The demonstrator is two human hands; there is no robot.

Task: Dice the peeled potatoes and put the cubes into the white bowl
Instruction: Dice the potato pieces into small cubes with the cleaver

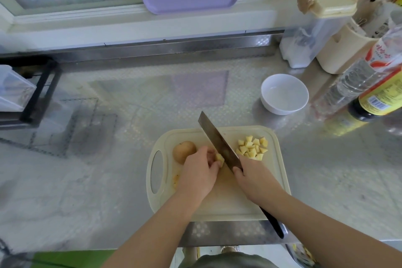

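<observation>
Left hand (199, 175) is curling over a potato piece (219, 158) on the cream plastic cutting board (228, 202). Right hand (252, 177) is gripping the cleaver (217, 139), its flat rectangular blade running diagonally, tip pointing away and leftward. Angular cubes (252, 148) are lying heaped right of the blade; a rounded peeled potato (183, 150) is sitting left. The white bowl (280, 109) is standing on the embossed steel counter (130, 137).

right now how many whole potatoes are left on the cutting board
1. The whole potato lies near the cutting board's handle end, beside the left hand. That hand holds a part-cut piece by the cleaver; more may hide under it.
</observation>
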